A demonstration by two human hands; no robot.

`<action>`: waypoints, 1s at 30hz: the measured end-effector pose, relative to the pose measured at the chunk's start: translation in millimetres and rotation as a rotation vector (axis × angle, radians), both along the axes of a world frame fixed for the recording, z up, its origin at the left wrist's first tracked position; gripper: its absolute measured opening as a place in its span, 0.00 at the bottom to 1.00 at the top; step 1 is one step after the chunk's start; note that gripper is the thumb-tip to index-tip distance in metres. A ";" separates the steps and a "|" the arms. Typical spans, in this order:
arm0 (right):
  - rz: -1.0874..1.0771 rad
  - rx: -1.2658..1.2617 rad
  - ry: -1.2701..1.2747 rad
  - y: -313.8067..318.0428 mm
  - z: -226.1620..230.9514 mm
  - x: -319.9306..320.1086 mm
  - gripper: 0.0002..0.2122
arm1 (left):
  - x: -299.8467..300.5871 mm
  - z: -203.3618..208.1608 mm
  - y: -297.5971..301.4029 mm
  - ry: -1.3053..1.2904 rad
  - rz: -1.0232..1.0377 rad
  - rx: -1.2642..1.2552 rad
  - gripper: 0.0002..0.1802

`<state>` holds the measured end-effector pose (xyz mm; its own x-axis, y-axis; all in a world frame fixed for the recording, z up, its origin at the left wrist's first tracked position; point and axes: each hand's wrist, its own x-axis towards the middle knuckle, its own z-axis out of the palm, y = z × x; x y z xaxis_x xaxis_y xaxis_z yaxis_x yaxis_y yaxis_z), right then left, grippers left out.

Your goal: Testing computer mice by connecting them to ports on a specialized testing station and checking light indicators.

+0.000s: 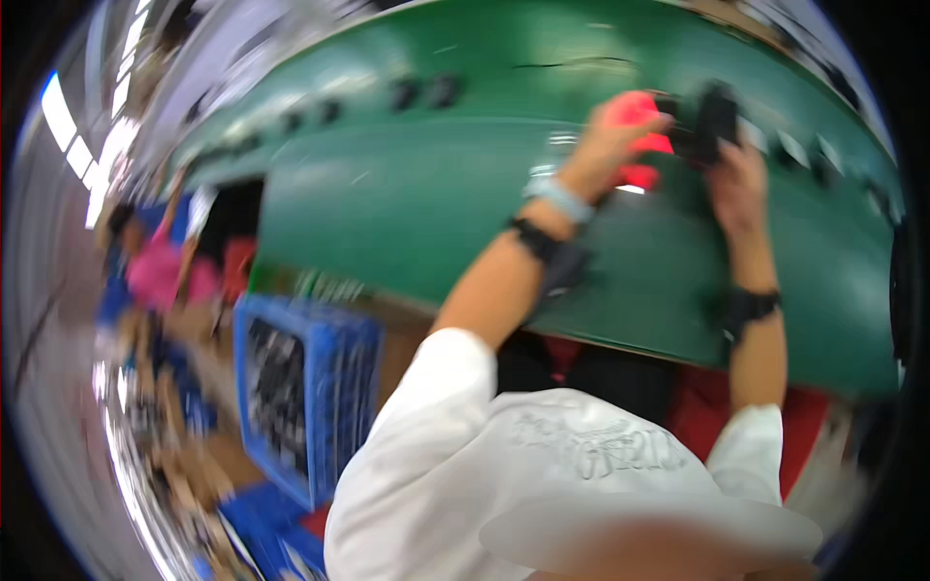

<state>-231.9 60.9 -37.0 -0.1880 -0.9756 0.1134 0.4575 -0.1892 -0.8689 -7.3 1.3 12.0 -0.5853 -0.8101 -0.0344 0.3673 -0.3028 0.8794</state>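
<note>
Over the far right part of the green table [387, 208], my two hands are close together. My right hand [738, 189] grips a black object [715, 121], upright and smeared by motion. My left hand [615, 145] is closed beside it, fingertips towards the black object. A bright red patch [654, 136] shows at its fingers, and I cannot make out whether it is a thing or red light. Below that hand lies a second red patch [637, 178] with a white glint. What the left fingers hold is blurred.
Small dark pieces [444, 91] stand in a row along the table's far side, with others [828, 163] at the right. A blue crate [308, 397] with dark items stands left of me. Further left is a person in pink [174, 271].
</note>
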 end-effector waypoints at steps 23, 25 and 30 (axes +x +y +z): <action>-0.371 -0.340 0.662 40.0 41.1 29.1 0.34 | -20.5 -3.8 11.3 -0.048 -0.125 -0.305 0.34; -0.445 -0.470 0.885 42.2 43.8 24.7 0.33 | -23.3 -8.8 12.7 0.015 -0.133 -0.275 0.34; -0.489 -0.508 0.901 45.0 47.8 24.5 0.33 | -22.1 -11.4 8.8 -0.066 -0.147 -0.276 0.32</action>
<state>-207.4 105.9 10.9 -0.1847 -0.6231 0.7600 -0.5123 -0.5989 -0.6156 -29.4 10.1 0.6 -0.7007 -0.7010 0.1331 0.2764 -0.0947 0.9564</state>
